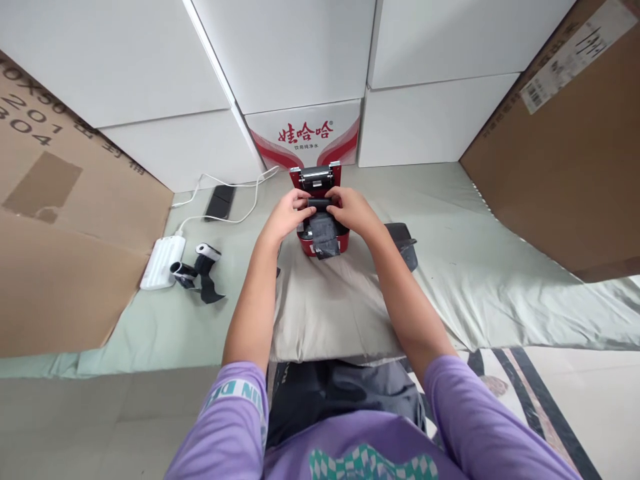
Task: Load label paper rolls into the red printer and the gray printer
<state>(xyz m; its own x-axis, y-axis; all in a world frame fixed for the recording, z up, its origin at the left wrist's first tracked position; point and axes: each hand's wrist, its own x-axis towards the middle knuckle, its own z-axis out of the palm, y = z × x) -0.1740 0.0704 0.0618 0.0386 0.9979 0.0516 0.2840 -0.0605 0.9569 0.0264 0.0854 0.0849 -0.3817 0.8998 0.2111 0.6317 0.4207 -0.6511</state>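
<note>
A red-and-black label printer (345,244) stands on the cloth in front of me with its upper part raised. Between my two hands a black ribbon roll (320,203) lies crosswise over the printer, and a loose strip of black ribbon (325,235) hangs from it down the front. My left hand (291,215) pinches the roll's left end between thumb and fingers. At the other end, my right hand (351,208) is closed on the roll in the same way. The fingers partly hide the roll's ends and the inside of the printer.
Left on the cloth are two small rolls with black ribbon (204,261), a white power strip (163,262), a white cable (256,193) and a dark phone (220,202). A black plastic cover (404,245) lies beside my right forearm. White boxes (305,53) and brown cartons (565,153) surround the table.
</note>
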